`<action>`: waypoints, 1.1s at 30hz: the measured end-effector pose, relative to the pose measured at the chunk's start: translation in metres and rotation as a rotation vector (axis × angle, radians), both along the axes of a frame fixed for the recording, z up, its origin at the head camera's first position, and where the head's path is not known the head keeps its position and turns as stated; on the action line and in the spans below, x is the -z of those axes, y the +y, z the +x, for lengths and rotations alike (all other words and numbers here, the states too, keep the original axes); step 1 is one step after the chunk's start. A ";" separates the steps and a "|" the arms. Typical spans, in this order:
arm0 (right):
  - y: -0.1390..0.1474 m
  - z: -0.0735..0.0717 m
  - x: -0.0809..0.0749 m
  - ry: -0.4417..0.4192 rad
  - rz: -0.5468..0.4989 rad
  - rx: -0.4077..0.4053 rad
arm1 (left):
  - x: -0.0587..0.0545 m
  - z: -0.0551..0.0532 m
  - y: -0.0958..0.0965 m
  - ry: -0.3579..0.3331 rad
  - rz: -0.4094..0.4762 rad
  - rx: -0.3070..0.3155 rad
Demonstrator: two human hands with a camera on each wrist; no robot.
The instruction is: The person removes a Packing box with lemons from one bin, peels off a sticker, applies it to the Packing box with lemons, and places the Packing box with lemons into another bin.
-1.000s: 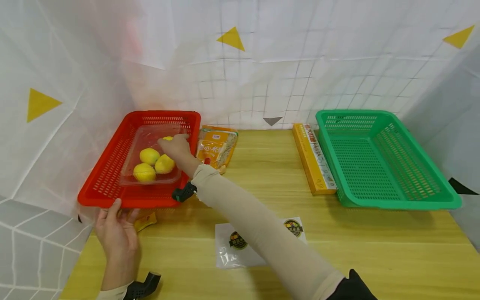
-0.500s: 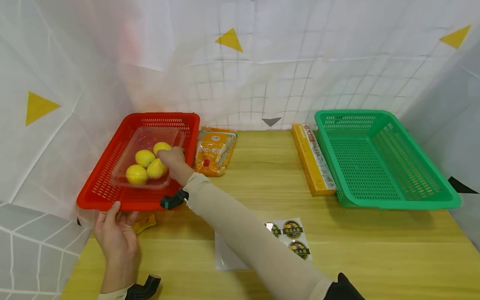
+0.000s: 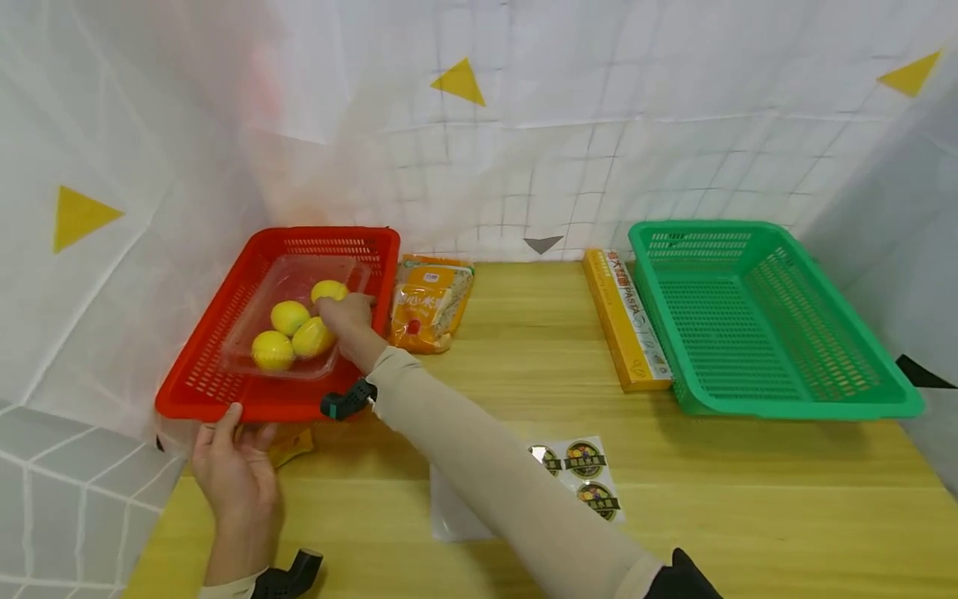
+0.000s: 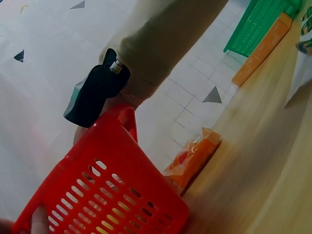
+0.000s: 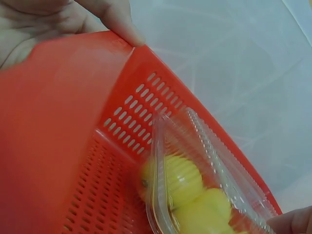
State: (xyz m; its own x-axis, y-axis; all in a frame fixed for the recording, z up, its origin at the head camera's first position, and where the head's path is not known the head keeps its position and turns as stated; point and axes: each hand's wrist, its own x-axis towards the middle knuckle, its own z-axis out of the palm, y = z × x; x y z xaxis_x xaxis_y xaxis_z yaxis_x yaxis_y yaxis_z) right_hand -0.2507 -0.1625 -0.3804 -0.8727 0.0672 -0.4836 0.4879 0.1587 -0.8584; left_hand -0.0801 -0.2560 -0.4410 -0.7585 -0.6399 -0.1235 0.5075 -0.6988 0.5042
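A clear plastic clamshell box with several lemons inside lies in the red basket. My right hand reaches over the basket's right side and grips the box's right edge; in the right wrist view its fingertips show at that edge, and in the head view the hand overlaps part of the lemons. The left hand holds the basket's front rim, thumb on top and fingers below. A small yellow packet lies beside that hand, partly under the basket.
An orange grain packet stands against the red basket's right side. Farther right are a yellow pasta box and a green basket. Round stickers on a sheet lie on the table, partly behind the right forearm. White sheeting encloses the back and sides.
My right hand and the lemon box have shifted a little left and toward me in the red basket, mostly in the first half second. The left hand keeps its hold on the rim.
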 end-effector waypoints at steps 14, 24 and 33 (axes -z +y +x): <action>0.001 0.008 -0.012 -0.017 -0.043 -0.039 | 0.004 0.003 -0.004 -0.019 -0.014 -0.033; 0.009 0.009 -0.029 -0.014 -0.101 -0.045 | -0.002 0.001 -0.004 0.005 -0.024 -0.018; 0.024 0.010 -0.036 0.025 -0.100 -0.061 | 0.004 -0.001 0.001 0.009 -0.031 -0.021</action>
State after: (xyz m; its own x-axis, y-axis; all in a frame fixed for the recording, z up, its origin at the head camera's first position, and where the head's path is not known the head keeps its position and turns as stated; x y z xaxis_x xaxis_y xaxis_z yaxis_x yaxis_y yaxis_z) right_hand -0.2404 -0.1388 -0.3448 -0.8857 -0.0342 -0.4631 0.4579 0.1004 -0.8833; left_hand -0.0809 -0.2550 -0.4454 -0.7460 -0.6590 -0.0959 0.5266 -0.6720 0.5208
